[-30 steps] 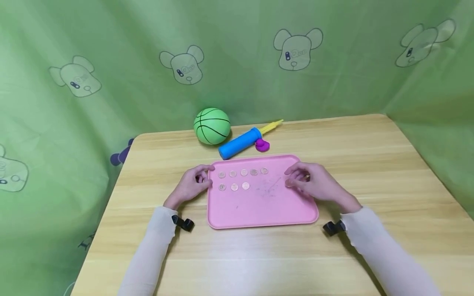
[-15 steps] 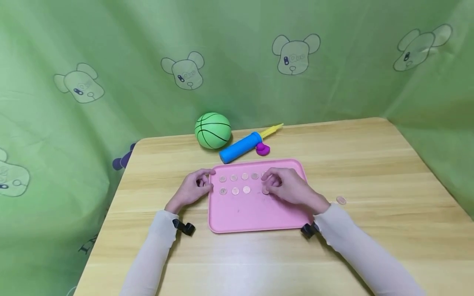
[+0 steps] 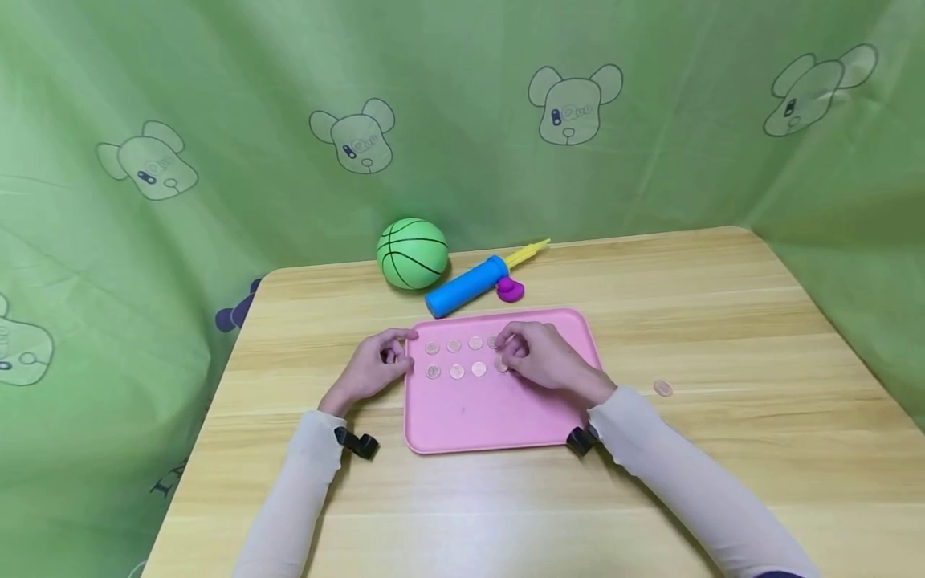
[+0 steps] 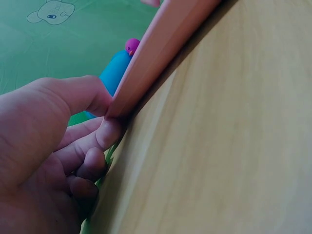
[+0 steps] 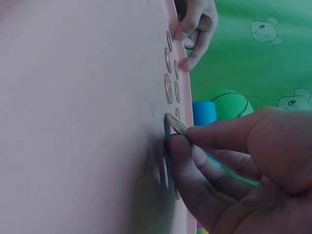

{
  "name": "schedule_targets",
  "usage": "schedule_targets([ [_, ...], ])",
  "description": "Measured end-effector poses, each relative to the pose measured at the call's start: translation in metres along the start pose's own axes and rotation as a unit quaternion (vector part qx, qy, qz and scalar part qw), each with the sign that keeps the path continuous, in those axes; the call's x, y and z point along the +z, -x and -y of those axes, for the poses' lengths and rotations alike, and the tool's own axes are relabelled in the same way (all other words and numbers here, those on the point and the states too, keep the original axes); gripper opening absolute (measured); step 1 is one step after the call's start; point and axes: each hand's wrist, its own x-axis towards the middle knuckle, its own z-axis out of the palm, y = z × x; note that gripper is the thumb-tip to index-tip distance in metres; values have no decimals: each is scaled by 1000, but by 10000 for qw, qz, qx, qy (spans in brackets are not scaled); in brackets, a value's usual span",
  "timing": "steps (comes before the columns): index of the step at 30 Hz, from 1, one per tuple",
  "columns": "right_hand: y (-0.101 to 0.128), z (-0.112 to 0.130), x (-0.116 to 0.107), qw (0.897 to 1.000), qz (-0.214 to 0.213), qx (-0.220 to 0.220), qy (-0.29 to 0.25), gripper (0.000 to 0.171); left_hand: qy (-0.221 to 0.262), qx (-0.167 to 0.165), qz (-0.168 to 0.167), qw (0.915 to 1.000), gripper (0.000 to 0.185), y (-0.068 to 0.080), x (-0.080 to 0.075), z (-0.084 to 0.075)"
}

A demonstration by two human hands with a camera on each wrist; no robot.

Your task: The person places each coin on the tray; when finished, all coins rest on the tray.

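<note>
A pink tray [image 3: 462, 425] lies on the table, holding two rows of coins in its upper left part. My left hand [image 3: 372, 368] is at the tray's left edge, thumb and index finger on its rim and the other fingers curled. Between the thumb and index finger of my right hand [image 3: 545, 357] is a coin [image 5: 175, 124], tilted with its lower edge close over the tray. It sits at the right end of the nearer row, beside another coin [image 3: 479, 369]. The right hand hides part of the farther row in the head view.
One loose coin [image 3: 662, 388] lies on the wooden table [image 3: 723, 321], right of the tray. Behind the tray are a green ball [image 3: 413, 254], a blue hand pump [image 3: 466, 287] with a yellow nozzle and a small purple duck [image 3: 510, 290]. A green curtain [image 3: 462, 104] hangs behind.
My right hand has moved left over the tray with its coin, to the end of the nearer row. This uncovers the loose coin on the table. The left hand stays at the rim.
</note>
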Motion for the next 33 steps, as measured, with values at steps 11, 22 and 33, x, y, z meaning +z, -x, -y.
schedule_targets([
  [11, 1, 7, -4, 9997, -97, 55, 207, 19, -59, -26, -12, 10000, 48, -3, -3, -1],
  [22, 19, -6, -39, 9981, -552, 283, -12, 25, -71, -75, 17, 9999, 48, -1, -2, -2],
  [33, 48, -10, -68, 9977, -496, -382, 262, 26, -5, -18, 14, 10000, 48, -1, -1, -1],
])
